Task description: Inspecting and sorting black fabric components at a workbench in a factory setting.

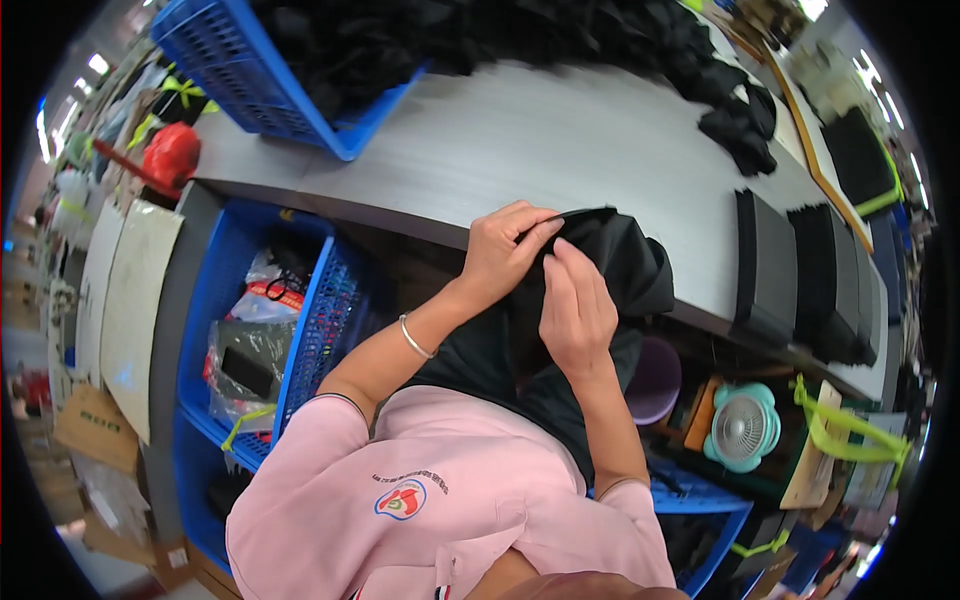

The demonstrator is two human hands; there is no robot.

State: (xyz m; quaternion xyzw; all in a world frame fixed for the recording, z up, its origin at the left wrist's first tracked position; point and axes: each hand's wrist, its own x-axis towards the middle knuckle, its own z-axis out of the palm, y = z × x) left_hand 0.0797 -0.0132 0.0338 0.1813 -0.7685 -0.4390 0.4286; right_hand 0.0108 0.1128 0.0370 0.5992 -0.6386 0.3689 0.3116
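Observation:
A black garment [625, 265] hangs over the front edge of the grey table [560, 150] and down into my lap. My left hand [505, 250] pinches its upper edge between thumb and fingers. A thin bracelet circles that wrist. My right hand [575, 310] presses flat on the cloth just below, fingers closed on a fold. Both hands meet at the table's edge.
A blue basket [262, 95] of black cloth stands at the table's far left, with a black pile [735, 120] at the far right. Folded black stacks [805, 275] line the right side. Another blue basket [215, 300] and a small teal fan [742, 425] sit below.

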